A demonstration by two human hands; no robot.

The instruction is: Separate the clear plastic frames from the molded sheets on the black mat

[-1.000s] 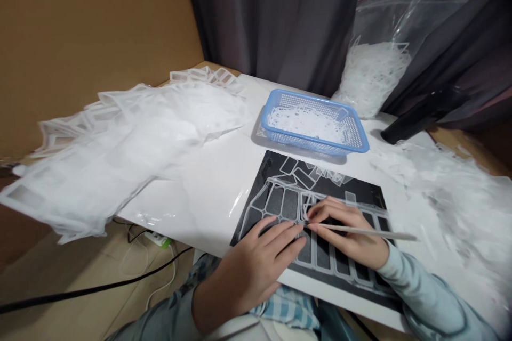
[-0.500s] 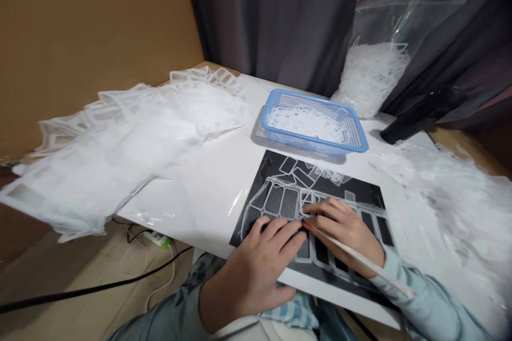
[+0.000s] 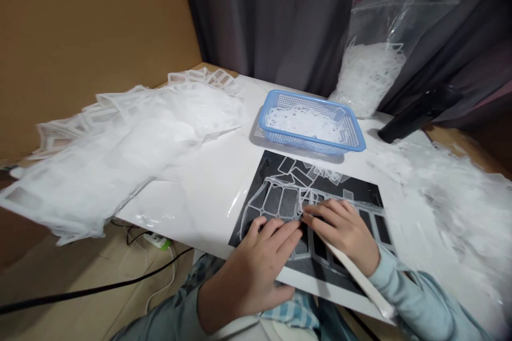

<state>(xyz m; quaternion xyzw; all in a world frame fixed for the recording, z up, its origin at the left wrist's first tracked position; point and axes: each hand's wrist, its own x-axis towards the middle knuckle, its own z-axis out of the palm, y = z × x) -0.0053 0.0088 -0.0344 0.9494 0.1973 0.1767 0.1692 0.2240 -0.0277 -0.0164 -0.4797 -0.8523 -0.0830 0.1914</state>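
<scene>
My left hand (image 3: 262, 258) rests with its fingers stretched over a translucent sheet of joined rectangular frames (image 3: 272, 200), pressing it on the black mat (image 3: 258, 170). Between the fingers of my right hand (image 3: 350, 234) is a long white stick-like tool (image 3: 362, 279), its rear end slanting down towards my body. The tool's tip, hidden under the fingers, is close to the left fingertips. Just beyond the right fingertips, several small loose frames (image 3: 308, 195) overlap on the sheet. More loose frames (image 3: 303, 176) lie along the mat's far edge.
A blue basket (image 3: 312, 144) of small white pieces stands behind the mat. Layered translucent sheets (image 3: 132, 144) cover the table's left side. Back right are a filled zip bag (image 3: 370, 72) and a black cylindrical object (image 3: 412, 114). Crumpled translucent material (image 3: 468, 202) lies at right.
The white tool's rear end has swung down and towards my body. My right hand has shifted slightly with it, while my left hand stays nearly in place.
</scene>
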